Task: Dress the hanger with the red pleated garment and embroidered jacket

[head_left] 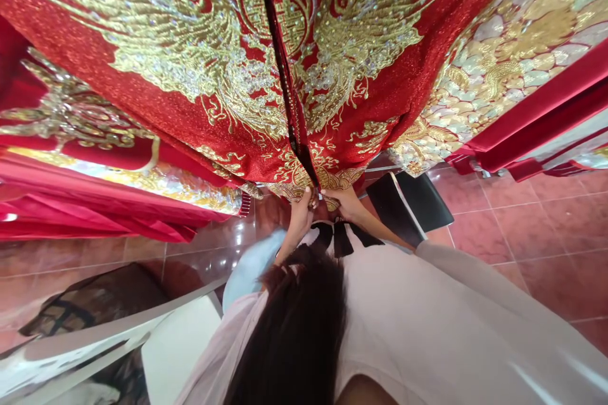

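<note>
A red glittering jacket (237, 152) with gold embroidery hangs in front of me, its front edges meeting at a dark opening (285, 76) that runs down to the hem. At the bottom of that opening, my left hand (301, 212) pinches the left edge of the hem. Close beside it, my right hand (342, 202) has its fingers closed on the right edge of the hem. Between the two hands shows a small pale piece (320, 197), too small to make out. The fingertips are partly hidden by the cloth.
Other red embroidered garments hang at the left (80, 107) and right (503, 57). A black seat (418, 202) stands on the tiled floor (522, 228) at right. Lower left are a white table-like piece (180, 342) and a dark bag (104, 297).
</note>
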Demonstrator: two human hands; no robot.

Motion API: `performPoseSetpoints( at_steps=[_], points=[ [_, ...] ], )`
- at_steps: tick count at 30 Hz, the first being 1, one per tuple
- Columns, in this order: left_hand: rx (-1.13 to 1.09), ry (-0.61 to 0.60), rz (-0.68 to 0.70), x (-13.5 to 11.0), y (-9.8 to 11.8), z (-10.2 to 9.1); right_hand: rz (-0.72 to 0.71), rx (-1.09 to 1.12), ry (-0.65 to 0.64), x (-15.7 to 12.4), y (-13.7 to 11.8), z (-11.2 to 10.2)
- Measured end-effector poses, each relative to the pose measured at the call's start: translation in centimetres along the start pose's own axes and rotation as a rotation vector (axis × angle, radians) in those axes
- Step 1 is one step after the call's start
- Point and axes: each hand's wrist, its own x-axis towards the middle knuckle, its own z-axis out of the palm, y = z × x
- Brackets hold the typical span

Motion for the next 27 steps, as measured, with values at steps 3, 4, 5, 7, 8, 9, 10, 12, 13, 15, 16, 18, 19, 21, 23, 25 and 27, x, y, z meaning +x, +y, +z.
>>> performPoseSetpoints(
  at_steps=[3, 4, 5, 7, 8, 9, 10, 12, 13, 15, 16, 18, 19, 21, 23, 25, 27],
  points=[
    [-0.012, 0.015, 0.015, -0.1, 0.1, 0.3, -0.014, 0.0, 0.02, 0.0, 0.2, 0.4],
    [-0.014, 0.016, 0.015, 0.0, 0.1, 0.4, -0.019, -0.001, 0.022, 0.0, 0.2, 0.5],
    [-0.015, 0.017, 0.015, 0.0, 0.1, 0.4, -0.026, -0.004, 0.023, 0.1, 0.1, 0.7],
    [-0.017, 0.018, 0.012, 0.0, 0.1, 0.5, -0.041, -0.01, 0.023, 0.1, 0.0, 0.9],
    [-0.018, 0.018, 0.011, 0.0, 0.1, 0.5, -0.047, -0.014, 0.024, 0.1, 0.0, 1.0],
    [-0.018, 0.019, 0.008, 0.1, 0.1, 0.5, -0.053, -0.017, 0.025, 0.2, -0.1, 1.1],
    [-0.019, 0.02, 0.006, 0.1, 0.1, 0.4, -0.055, -0.019, 0.026, 0.2, -0.1, 1.1],
    [-0.02, 0.023, 0.003, 0.2, 0.0, 0.4, -0.053, -0.023, 0.023, 0.3, -0.1, 1.1],
    [-0.021, 0.024, 0.003, 0.2, -0.1, 0.3, -0.049, -0.025, 0.021, 0.4, -0.1, 1.1],
    [-0.021, 0.029, 0.003, 0.3, -0.1, 0.2, -0.045, -0.031, 0.02, 0.4, 0.0, 1.0],
    [-0.021, 0.032, 0.004, 0.3, -0.1, 0.2, -0.045, -0.035, 0.019, 0.5, 0.0, 1.0],
    [-0.017, 0.039, 0.008, 0.4, -0.1, 0.1, -0.044, -0.043, 0.02, 0.5, 0.1, 0.9],
    [-0.013, 0.041, 0.012, 0.4, -0.1, 0.0, -0.044, -0.046, 0.021, 0.5, 0.1, 0.9],
    [-0.001, 0.041, 0.019, 0.4, -0.1, -0.2, -0.045, -0.047, 0.027, 0.5, 0.1, 0.9],
    [0.018, 0.039, 0.025, 0.4, -0.2, -0.3, -0.05, -0.042, 0.034, 0.5, 0.1, 1.0],
    [0.038, 0.043, 0.041, 0.4, -0.4, -0.4, -0.059, -0.034, 0.042, 0.5, 0.1, 1.0],
    [0.059, 0.059, 0.076, 0.5, -0.7, -0.5, -0.069, -0.028, 0.052, 0.6, 0.1, 1.1]
  ],
)
